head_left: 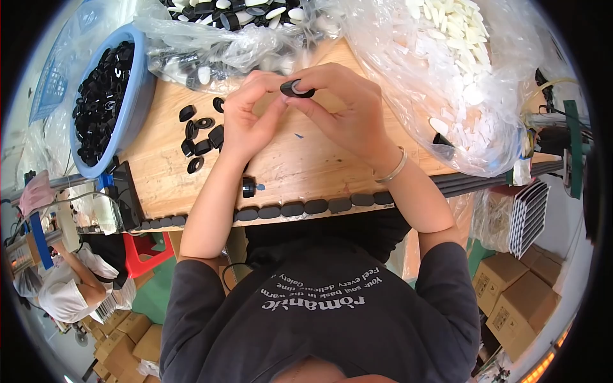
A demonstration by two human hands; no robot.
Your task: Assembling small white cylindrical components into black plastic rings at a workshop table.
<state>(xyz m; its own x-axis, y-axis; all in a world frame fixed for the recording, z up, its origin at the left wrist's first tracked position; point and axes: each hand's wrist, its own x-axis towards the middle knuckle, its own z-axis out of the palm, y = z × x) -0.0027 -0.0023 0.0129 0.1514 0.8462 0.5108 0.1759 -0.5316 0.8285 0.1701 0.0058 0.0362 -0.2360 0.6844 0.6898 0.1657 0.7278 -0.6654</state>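
Over the far middle of the table, a small black oval part (306, 95) is held up between my two hands. My right hand (354, 112) pinches it between thumb and fingers. From the other side, the closed fingertips of my left hand (248, 121) grip its left end; the exact contact is partly hidden. Several loose black caps and rings (203, 146) lie on the wood left of my left forearm. Closer to me, a black round cap (248, 187) sits beside that forearm. A row of black oval pieces (292, 209) lines the table's near edge.
At left stands a blue basin (144, 96) full of black parts. Clear plastic bags hold black and white pieces (230, 19) and white slips (456, 29). A dark flat device (126, 195) rests at the left edge. Behind are a red stool (143, 255), a co-worker (64, 287) and cardboard boxes (520, 306).
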